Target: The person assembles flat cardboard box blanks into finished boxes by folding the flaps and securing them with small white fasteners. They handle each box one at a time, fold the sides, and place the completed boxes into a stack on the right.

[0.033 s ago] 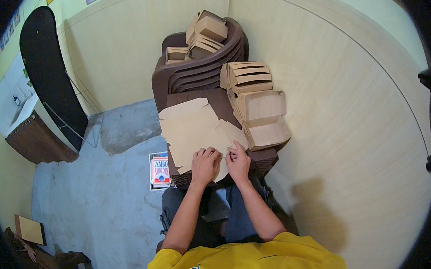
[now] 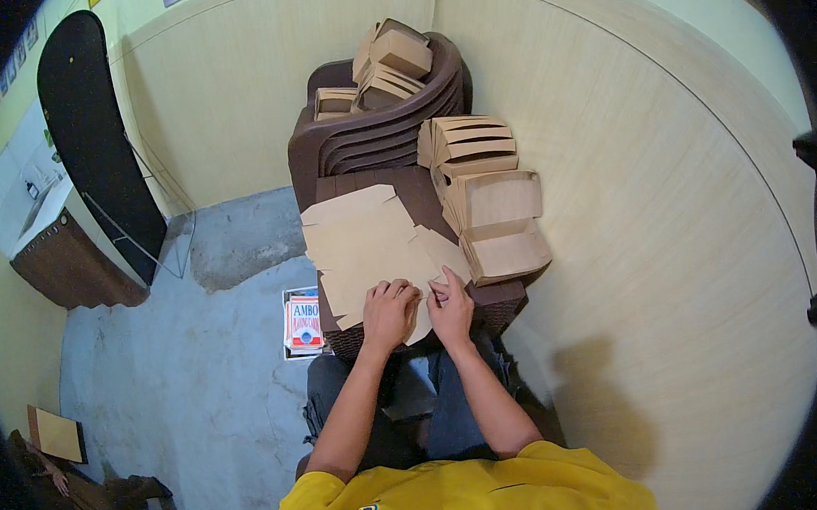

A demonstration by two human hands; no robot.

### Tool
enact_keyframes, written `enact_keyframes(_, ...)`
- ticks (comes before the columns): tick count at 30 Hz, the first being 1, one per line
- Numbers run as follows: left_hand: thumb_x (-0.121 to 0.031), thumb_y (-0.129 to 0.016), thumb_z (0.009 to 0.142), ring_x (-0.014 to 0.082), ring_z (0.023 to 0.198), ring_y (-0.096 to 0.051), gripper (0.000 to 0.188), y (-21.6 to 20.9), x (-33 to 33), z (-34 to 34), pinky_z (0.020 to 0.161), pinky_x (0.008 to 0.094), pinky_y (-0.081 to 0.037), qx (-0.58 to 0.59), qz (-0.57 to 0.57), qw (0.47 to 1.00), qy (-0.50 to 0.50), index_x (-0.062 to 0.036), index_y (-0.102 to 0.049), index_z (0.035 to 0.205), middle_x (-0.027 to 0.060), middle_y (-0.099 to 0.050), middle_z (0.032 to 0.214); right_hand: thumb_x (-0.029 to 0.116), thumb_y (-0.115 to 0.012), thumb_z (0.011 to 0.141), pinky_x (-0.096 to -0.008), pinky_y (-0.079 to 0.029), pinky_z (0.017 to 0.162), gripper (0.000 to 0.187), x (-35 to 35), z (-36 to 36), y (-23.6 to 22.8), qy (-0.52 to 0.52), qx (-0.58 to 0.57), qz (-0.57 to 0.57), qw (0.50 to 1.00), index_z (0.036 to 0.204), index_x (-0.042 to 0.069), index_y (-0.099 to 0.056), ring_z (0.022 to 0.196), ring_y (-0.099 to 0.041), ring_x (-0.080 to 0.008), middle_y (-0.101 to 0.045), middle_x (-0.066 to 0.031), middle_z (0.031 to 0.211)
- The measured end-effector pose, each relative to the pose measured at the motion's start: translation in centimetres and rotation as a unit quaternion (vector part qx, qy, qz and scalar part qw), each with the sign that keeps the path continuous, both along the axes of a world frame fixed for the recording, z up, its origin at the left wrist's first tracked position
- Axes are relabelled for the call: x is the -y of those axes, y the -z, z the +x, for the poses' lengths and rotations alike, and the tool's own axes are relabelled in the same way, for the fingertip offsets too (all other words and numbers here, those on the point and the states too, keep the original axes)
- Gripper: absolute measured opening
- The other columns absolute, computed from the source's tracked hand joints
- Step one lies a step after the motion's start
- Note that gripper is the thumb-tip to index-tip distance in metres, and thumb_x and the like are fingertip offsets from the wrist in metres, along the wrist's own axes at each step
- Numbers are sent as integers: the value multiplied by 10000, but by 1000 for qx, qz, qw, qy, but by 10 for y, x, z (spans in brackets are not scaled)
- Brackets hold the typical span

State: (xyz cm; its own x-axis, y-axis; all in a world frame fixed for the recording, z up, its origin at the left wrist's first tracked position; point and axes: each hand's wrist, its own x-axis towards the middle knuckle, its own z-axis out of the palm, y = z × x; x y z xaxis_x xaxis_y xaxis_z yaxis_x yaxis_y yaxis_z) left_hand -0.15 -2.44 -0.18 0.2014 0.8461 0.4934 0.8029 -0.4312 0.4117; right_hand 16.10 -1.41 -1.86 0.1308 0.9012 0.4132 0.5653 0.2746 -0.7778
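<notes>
Flat brown cardboard box blanks (image 2: 356,244) lie on the seat of a stack of brown plastic chairs (image 2: 405,192), right in front of me. Along the near edge of the top blank, my left hand (image 2: 390,314) has its fingers curled over the cardboard. Close beside it, my right hand (image 2: 452,312) pinches a flap at the blank's near right corner, its index finger pointing forward. The fingertips of both hands nearly meet there, and they partly hide the fold between them.
Folded boxes (image 2: 498,226) stand nested along the seat's right side by the wall. More boxes (image 2: 398,52) rest on the chair back. A white-rimmed tray (image 2: 289,346) with printed packs sits on the floor at left. A person's hand (image 2: 59,480) shows lower left.
</notes>
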Motion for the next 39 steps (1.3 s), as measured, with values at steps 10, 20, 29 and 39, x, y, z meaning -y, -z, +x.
enact_keyframes(10,-246,-742,932,316,1125,-628,266,-7,-4,-3,994,472,-483,12,-7,1000,6,-161,-775,1183,62,-710,1221,53,-653,902,-467,-501,1051,704,12,-5,-6,-9,238,63,969,1548,-75,-405,1221,-643,-418,-799,-162,1206)
enact_keyframes(20,-325,-823,865,288,1129,-630,185,-22,-32,4,995,453,-481,-45,-130,990,-39,-140,-824,871,49,-696,1170,189,-754,885,-553,-577,914,540,-57,-1,-22,38,207,-56,976,1341,-57,-601,998,-712,-468,-717,-269,1102)
enact_keyframes(29,-538,-917,715,355,1529,-447,965,-1,-57,-10,1240,531,-354,43,-79,994,-61,-190,-536,1531,153,-593,1513,138,-818,825,-495,-566,926,467,-73,-4,-27,-5,146,-138,980,1269,28,-724,1045,-703,-413,-741,-213,1173)
enact_keyframes(39,-560,-873,734,349,1407,-550,1045,-1,-63,-27,1190,496,-411,-63,-60,996,-5,-319,-447,1657,153,-600,1492,120,-693,952,-509,-515,984,426,-35,-7,-12,-73,163,-18,984,1373,55,-686,1132,-654,-392,-745,-195,1106)
